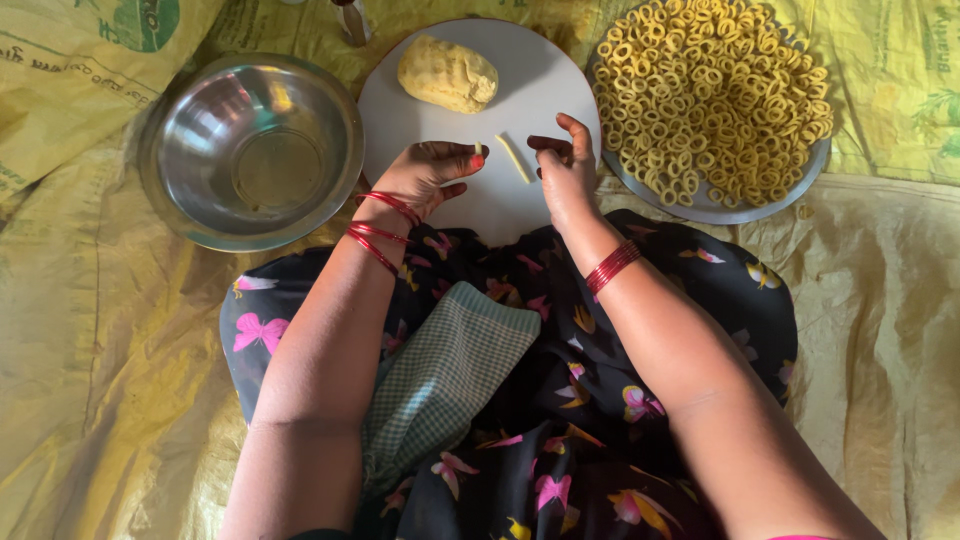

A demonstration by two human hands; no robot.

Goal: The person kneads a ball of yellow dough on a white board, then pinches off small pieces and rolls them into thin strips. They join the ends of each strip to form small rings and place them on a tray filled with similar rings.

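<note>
Yellow printed sacking (900, 300) is spread flat under everything. A round green emblem (140, 20) is printed at eleven o'clock, green lettering runs along the ten o'clock edge, and a green plant picture (935, 105) is seen at two o'clock.
</note>
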